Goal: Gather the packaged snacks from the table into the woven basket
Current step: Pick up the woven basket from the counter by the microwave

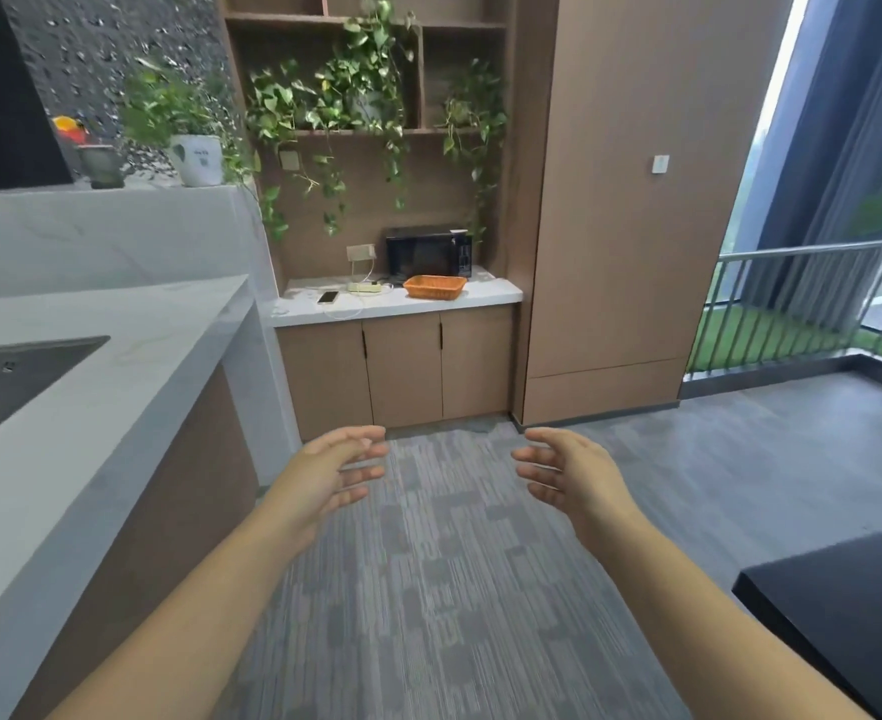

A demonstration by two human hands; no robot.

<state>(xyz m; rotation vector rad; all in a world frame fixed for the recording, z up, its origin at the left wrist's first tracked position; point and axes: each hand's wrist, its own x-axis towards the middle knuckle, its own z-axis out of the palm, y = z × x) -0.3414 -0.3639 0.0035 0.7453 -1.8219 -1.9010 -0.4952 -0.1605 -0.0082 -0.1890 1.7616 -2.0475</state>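
Observation:
An orange woven basket [435, 286] sits on a white counter [491, 296] across the room, in front of a black microwave [428, 253]. I cannot see anything inside it from here. No packaged snacks are in view. My left hand [343, 467] and my right hand [563, 470] are stretched out in front of me over the grey carpet, palms facing each other, fingers apart and holding nothing. Both are far short of the basket.
A long white counter with a sink [8, 376] runs along my left. A phone [328, 297] and a power strip [363, 287] lie left of the basket. A black table corner [839, 610] juts in at lower right. A railing [802, 304] stands at the right.

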